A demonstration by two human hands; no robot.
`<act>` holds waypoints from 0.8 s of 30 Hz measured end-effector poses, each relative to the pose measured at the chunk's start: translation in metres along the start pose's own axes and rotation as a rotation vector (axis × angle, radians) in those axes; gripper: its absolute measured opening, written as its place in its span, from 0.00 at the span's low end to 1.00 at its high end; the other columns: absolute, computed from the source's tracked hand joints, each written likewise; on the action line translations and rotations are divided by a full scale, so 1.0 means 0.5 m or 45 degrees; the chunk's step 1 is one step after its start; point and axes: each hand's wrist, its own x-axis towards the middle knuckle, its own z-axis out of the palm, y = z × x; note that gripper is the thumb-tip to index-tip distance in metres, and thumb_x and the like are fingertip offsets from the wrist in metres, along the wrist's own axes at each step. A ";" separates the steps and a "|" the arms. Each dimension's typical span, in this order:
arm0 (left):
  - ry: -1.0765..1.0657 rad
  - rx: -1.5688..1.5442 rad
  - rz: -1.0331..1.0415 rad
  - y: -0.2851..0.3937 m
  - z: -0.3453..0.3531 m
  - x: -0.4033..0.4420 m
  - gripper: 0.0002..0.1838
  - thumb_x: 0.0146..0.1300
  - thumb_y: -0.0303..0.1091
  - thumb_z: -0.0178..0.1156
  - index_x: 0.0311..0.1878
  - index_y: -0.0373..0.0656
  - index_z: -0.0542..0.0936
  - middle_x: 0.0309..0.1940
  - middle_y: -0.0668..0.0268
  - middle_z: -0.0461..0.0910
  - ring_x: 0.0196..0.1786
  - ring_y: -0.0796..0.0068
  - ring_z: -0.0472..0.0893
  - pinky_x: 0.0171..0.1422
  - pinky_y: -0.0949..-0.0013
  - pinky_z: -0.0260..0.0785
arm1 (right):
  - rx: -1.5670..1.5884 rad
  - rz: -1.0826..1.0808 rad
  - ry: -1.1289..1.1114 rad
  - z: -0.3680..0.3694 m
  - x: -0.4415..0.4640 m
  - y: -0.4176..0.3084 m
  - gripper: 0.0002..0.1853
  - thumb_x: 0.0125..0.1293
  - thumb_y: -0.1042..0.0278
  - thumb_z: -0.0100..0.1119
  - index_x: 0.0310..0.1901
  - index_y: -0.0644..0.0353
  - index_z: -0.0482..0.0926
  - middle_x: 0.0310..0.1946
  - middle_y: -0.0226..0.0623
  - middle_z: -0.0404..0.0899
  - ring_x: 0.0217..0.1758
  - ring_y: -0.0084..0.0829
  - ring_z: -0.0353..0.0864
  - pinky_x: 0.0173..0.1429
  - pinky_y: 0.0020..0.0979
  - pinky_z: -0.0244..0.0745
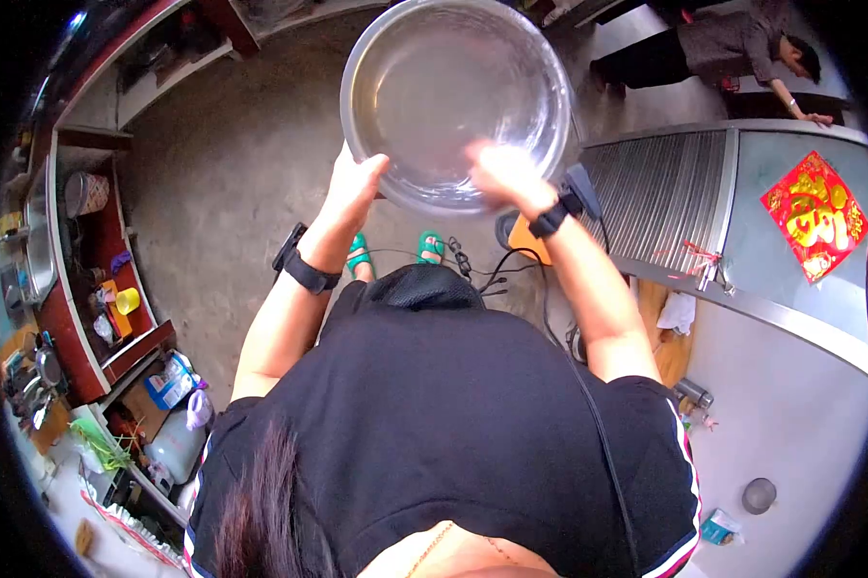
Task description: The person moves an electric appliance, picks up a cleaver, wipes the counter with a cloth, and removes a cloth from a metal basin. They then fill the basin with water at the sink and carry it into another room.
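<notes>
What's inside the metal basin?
Shiny inner surface shows in the metal basin, with the blurred right hand over its near wall. The hand covers the patch behind it. Can't tell whether there's clear water.

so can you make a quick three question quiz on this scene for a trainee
1. Multiple choice: which hand looks blurred over the inside of the round silvery metal basin? a) left b) right
2. True or false: the diamond-shaped red-and-gold paper decoration is in the right half of the picture.
3. Count: how many bright green open sandals show on the grey floor?

Key: 1. b, the right hand. 2. True. 3. Two.
</notes>
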 end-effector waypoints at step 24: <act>0.132 0.029 0.291 0.053 -0.295 0.019 0.20 0.55 0.28 0.55 0.54 0.36 0.73 0.40 0.65 0.78 0.39 0.74 0.79 0.41 0.68 0.75 | -0.351 -0.377 0.886 -0.110 0.340 -0.210 0.33 0.58 0.76 0.49 0.69 0.68 0.62 0.73 0.52 0.56 0.77 0.45 0.55 0.78 0.43 0.52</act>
